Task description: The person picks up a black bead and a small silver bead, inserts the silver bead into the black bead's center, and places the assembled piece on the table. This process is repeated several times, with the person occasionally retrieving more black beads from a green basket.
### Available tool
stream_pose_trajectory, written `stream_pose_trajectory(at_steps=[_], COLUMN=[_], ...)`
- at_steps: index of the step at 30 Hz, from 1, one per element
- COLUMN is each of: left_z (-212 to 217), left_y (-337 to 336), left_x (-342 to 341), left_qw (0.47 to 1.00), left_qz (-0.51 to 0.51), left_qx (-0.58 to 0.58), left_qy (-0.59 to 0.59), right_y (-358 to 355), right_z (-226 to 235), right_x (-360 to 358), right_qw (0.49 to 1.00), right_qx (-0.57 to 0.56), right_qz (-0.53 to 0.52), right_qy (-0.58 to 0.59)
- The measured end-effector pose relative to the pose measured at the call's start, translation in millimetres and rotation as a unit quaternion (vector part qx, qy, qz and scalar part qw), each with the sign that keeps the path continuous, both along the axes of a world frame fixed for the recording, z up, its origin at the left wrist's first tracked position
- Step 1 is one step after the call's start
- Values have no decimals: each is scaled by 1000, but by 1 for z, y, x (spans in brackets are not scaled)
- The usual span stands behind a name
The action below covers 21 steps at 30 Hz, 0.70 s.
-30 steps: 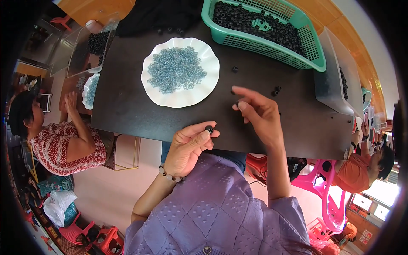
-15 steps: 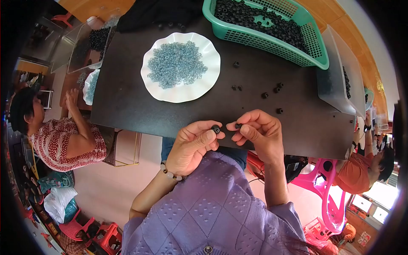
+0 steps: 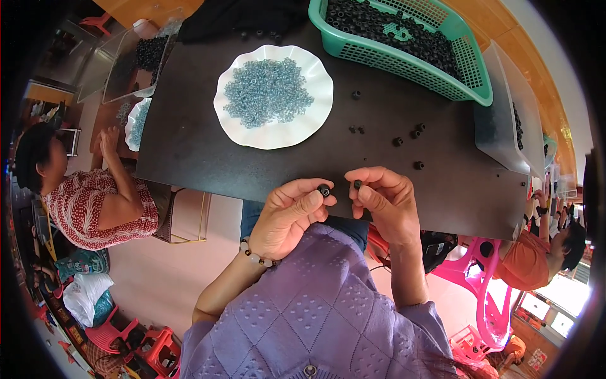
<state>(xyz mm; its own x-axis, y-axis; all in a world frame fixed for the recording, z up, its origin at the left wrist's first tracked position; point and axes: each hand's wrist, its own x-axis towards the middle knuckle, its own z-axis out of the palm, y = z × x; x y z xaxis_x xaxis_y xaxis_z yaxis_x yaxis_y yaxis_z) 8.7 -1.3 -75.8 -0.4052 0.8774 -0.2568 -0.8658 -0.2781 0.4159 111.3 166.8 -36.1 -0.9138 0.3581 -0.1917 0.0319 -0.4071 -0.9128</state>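
My left hand (image 3: 291,213) pinches a small black ring-shaped part (image 3: 324,189) between thumb and forefinger at the near edge of the black table (image 3: 208,158). My right hand (image 3: 386,202) holds another small black part (image 3: 357,184) in its fingertips, a short gap away from the left one. Both hands hover just over the table's near edge. A white wavy-rimmed plate (image 3: 226,120) piled with small pale blue rings (image 3: 268,91) lies further out, left of centre. Several loose black parts (image 3: 407,136) are scattered on the table beyond my right hand.
A green plastic basket (image 3: 470,76) full of black parts stands at the far right, a clear bin (image 3: 502,136) beside it. A person in a red patterned top (image 3: 95,202) sits at a table to my left. Another person (image 3: 543,259) and a pink stool (image 3: 480,284) are on my right.
My right hand came back from reaching onto the table to meet my left hand at the near edge, now with a small black part in its fingertips. The left hand stayed almost still.
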Motion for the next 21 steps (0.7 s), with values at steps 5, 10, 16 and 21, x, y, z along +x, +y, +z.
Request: stream_pose_trajectory(at_steps=[5, 10, 16, 21], left_z=[-1, -2, -1, -4], left_y=[1, 1, 2, 2], left_x=[1, 0, 0, 1], left_qw=[1000, 1000, 1000, 1000], left_qz=[1, -2, 1, 1], left_qx=[-9, -9, -17, -19], left_qy=[-6, -7, -11, -16], right_y=[-5, -3, 3, -2], right_z=[2, 0, -5, 4], right_x=[-7, -9, -5, -5], right_qw=[999, 996, 996, 996], right_qx=[32, -26, -13, 2], right_qz=[-42, -82, -85, -85], right_qy=[5, -7, -11, -20])
